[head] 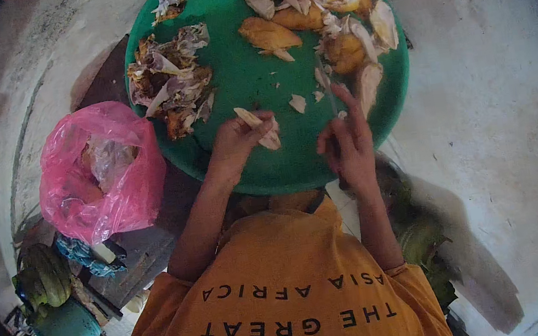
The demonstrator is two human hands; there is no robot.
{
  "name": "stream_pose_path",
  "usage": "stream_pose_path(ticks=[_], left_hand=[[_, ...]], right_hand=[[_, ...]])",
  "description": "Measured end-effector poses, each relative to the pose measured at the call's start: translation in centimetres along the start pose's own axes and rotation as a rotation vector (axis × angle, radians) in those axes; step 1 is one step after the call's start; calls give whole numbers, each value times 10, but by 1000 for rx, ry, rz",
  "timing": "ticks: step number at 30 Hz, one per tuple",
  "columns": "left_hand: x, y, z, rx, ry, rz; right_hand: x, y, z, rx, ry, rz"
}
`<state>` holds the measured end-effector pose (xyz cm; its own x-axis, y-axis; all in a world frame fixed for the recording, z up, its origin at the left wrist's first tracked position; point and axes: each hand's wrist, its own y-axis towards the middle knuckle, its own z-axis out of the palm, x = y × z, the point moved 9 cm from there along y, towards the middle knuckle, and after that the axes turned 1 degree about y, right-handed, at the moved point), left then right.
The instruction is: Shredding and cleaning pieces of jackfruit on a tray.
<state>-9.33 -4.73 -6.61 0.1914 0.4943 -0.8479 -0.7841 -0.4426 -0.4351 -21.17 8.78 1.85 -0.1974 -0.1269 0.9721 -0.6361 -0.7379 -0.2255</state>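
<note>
A round green tray (269, 173) lies before me with cooked meat on it, which looks like chicken. My left hand (240, 141) holds a pale strip of meat (269, 139) between thumb and fingers, over the tray's near part. My right hand (351, 144) is at the near right, index finger extended along a thin knife (328, 86), whose handle is hidden in the hand. Browned meat pieces (270, 33) are heaped at the far right. A long pale piece (371, 84) lies just beyond my right hand. Torn carcass and bone scraps (171, 84) form a pile at the left.
A pink plastic bag (101, 174), opened at the top with things inside, stands left of the tray. Nearer on the left are a green ridged fruit or vegetable (46, 276), a teal plastic container (69, 332) and a blue patterned cloth (87, 255). Green leaves (425, 249) lie at the right.
</note>
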Motion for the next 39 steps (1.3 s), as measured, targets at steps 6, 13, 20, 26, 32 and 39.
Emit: stream_pose_path(ticks=[6, 13, 20, 26, 32, 39], left_hand=[[9, -4, -5, 16, -44, -60], [1, -5, 5, 6, 52, 7], [10, -4, 3, -12, 0, -112], [2, -3, 10, 18, -55, -57], [-1, -3, 18, 14, -86, -52], [0, -2, 22, 45, -88, -20]], right_hand=[[-8, -3, -6, -131, -18, -42], [-8, -12, 6, -44, 142, -145], [-4, -19, 3, -88, -195, -93], [13, -25, 6, -216, -602, -278], [-3, -29, 8, -81, -399, -135], [-14, -34, 16, 1, -173, 0]])
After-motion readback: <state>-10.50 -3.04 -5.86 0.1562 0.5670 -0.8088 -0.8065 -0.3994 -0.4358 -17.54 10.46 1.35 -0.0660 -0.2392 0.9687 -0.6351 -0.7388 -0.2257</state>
